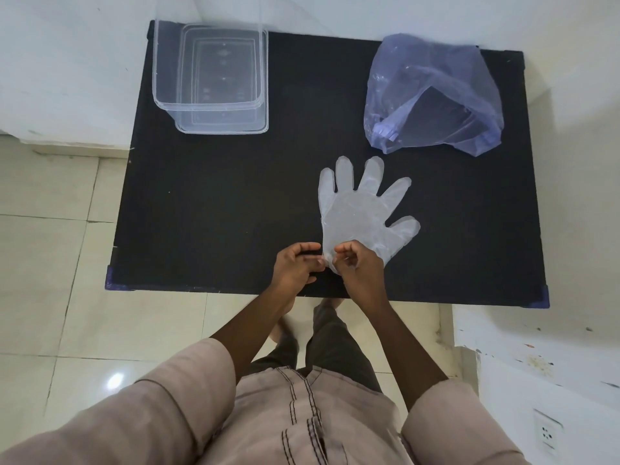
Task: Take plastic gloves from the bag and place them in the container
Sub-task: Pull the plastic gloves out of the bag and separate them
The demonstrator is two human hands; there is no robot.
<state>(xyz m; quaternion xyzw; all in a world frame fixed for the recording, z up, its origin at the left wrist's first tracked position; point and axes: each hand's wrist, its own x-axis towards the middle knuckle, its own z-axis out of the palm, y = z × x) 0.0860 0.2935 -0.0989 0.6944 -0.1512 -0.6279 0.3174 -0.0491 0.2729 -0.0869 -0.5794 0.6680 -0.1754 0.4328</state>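
One glove (pixel 360 213) out, lying flat on the table (pixel 218 203) just ahead of my hands. My left hand (pixel 295 266) and right hand (pixel 357 266) both pinch its cuff. Container (pixel 209 78) far ahead-left looks empty; bag (pixel 432 95) ahead-right. Placing not done.

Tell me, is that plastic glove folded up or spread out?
Spread out. The plastic glove lies flat on the black table, all five fingers fanned apart, while both hands pinch its cuff end.
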